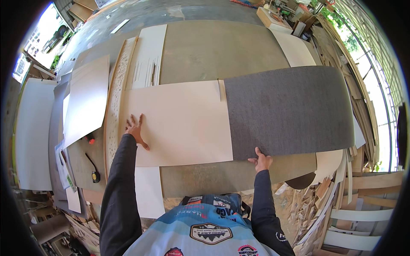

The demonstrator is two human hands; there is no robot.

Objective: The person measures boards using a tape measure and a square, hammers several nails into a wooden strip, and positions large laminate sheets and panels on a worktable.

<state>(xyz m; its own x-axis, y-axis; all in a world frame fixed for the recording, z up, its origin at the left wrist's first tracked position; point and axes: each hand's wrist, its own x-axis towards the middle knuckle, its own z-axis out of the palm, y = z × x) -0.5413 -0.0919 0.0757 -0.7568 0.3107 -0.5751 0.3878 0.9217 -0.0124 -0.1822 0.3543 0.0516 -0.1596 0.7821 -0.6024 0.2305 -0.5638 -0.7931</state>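
A pale beige sheet (183, 123) lies across the worktable in front of me. My left hand (136, 131) is spread flat on its left end, fingers apart. Against the sheet's right side is a dark grey textured sheet (286, 113), whose far right end curves upward. At the near edge of this grey sheet, my right hand (261, 161) has its thumb on top and its fingers curled at the rim, partly hidden. A small narrow strip (221, 90) rests at the far end of the seam between the two sheets.
On the left are a long speckled board (115, 91), a glossy white sheet (89, 98) and a tape measure (96, 176). Stacked wood strips (356, 85) line the right side. Offcuts (307, 205) litter the floor near me. A wooden box (274, 20) stands at the far right.
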